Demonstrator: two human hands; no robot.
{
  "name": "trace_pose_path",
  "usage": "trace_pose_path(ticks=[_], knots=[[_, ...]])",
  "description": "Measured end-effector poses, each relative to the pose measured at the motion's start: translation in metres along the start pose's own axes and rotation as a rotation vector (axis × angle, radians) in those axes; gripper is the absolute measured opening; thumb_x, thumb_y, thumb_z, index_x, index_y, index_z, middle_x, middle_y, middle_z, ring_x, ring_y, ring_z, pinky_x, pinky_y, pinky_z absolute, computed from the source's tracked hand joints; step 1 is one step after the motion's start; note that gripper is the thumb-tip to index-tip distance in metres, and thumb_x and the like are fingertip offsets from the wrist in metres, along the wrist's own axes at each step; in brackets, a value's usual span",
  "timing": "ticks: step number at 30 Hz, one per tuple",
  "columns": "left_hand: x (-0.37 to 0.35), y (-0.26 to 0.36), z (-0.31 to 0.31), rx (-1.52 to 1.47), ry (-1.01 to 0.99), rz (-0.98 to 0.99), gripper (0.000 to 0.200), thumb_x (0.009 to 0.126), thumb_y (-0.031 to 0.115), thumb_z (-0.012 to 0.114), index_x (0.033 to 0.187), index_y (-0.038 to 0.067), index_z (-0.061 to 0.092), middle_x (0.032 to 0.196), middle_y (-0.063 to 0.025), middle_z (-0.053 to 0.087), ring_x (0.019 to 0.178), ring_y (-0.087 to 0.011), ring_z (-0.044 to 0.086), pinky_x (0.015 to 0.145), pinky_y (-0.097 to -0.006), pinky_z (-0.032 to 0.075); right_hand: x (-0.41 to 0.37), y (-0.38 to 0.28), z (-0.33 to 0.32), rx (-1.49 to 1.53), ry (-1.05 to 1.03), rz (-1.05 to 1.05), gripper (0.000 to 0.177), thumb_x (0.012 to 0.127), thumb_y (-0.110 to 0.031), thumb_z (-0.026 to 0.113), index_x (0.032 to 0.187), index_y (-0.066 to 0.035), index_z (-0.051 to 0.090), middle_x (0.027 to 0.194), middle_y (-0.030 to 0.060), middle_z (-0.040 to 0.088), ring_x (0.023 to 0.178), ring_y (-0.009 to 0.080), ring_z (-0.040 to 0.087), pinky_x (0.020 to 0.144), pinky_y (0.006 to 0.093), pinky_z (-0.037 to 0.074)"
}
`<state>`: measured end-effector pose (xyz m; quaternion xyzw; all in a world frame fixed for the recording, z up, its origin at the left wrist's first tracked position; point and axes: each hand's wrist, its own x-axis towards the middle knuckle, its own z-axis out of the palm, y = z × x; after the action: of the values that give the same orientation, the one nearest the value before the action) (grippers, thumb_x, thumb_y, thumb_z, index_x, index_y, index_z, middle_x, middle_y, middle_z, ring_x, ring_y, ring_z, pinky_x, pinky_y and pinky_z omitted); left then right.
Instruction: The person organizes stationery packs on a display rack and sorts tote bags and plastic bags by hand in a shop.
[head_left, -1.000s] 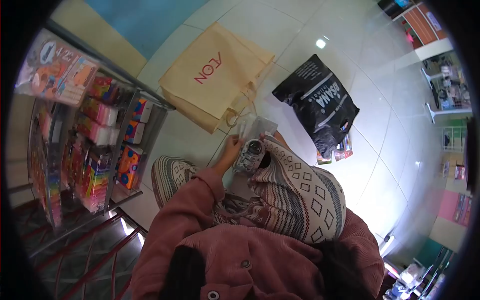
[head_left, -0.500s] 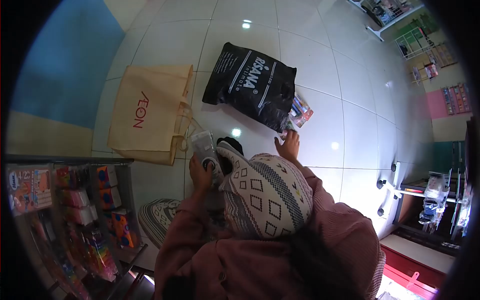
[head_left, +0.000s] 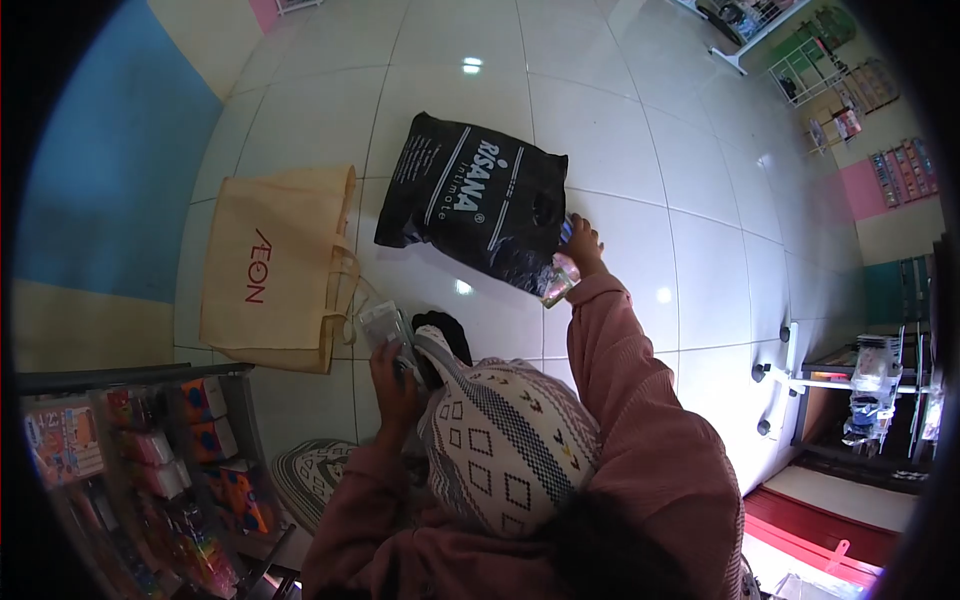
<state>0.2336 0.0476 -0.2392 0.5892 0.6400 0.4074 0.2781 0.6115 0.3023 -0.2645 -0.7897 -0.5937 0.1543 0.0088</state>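
Note:
A black plastic bag (head_left: 470, 200) with white "RISANA intimate" print lies on the tiled floor. At its open right end, my right hand (head_left: 584, 245) is closed on the colorful packages, partly hidden by the fingers. A pinkish package (head_left: 561, 278) sticks out of the bag's mouth just below that hand. Near my foot, my left hand (head_left: 393, 380) holds a clear plastic package (head_left: 383, 325) by its lower part. To the left, a beige AEON tote bag (head_left: 270, 270) lies on the floor, its handles toward the clear package.
A display rack (head_left: 130, 375) with packaged goods stands at the lower left. At the right are a white wheeled stand (head_left: 790, 375) and hanging packets (head_left: 870, 390). My patterned clothing (head_left: 510, 440) covers my knees at the lower middle.
My right hand has moved up and right from the bag's lower corner onto the packages at its mouth. The view has shifted, and the bags appear lower and further left.

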Motion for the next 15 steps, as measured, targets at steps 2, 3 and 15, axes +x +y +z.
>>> trace_pose_path(ticks=[2, 3, 15], knots=[[0.01, 0.009, 0.011, -0.117, -0.023, 0.054, 0.04, 0.082, 0.005, 0.054, 0.121, 0.001, 0.05, 0.125, -0.0205, 0.046, 0.119, -0.0352, 0.044, 0.101, -0.0403, 0.034, -0.018, -0.002, 0.017, 0.013, 0.068, -0.011, 0.087, 0.057, -0.037, 0.083, 0.126, -0.009, 0.037, 0.124, 0.0173, 0.045, 0.118, 0.0402, 0.044, 0.092, 0.055, 0.043], [0.02, 0.015, 0.019, -0.179, -0.03, 0.086, 0.037, 0.082, 0.004, 0.054, 0.118, 0.001, 0.052, 0.122, -0.0192, 0.05, 0.116, -0.0328, 0.048, 0.1, -0.0385, 0.036, -0.034, -0.004, 0.018, 0.078, 0.084, -0.024, 0.083, 0.058, -0.035, 0.083, 0.122, -0.008, 0.038, 0.12, 0.0175, 0.046, 0.115, 0.0408, 0.045, 0.09, 0.054, 0.044], [0.071, -0.022, 0.209, -1.19, -0.537, -0.909, 0.044, 0.085, 0.008, 0.055, 0.127, 0.003, 0.043, 0.115, -0.0125, 0.057, 0.102, -0.0216, 0.057, 0.091, -0.0319, 0.044, -0.12, -0.002, 0.032, 0.339, -0.298, 0.119, 0.095, 0.063, -0.029, 0.081, 0.136, -0.001, 0.027, 0.123, 0.0223, 0.05, 0.115, 0.0387, 0.049, 0.097, 0.0448, 0.04]])
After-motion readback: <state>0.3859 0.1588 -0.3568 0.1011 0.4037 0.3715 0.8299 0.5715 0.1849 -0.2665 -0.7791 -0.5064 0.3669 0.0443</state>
